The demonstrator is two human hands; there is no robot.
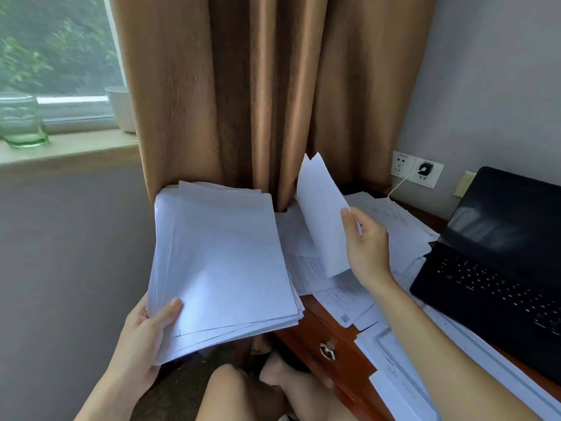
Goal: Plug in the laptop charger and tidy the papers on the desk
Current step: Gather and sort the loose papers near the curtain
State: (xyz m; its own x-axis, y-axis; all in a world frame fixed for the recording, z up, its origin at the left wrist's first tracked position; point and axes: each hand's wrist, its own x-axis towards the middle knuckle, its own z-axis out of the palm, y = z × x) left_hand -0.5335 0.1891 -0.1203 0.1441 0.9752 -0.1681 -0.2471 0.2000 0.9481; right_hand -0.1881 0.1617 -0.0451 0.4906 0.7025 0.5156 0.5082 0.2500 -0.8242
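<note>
White stack (224,262) is resting in the left hand (142,332), which is gripping its 7 o'clock corner, thumb on top, off the desk's (306,338) 9 o'clock edge. Right hand (365,241) is pinching one sheet (321,214) above loose papers (394,220) lying on the desk. At 3 o'clock the laptop (491,262) is standing open; at 1 o'clock the charger (422,169) is sitting in the socket (437,174).

A green glass jar (22,123) and a white pot (121,109) stand apart on the windowsill (69,151), the pot against the brown curtain (258,95).
</note>
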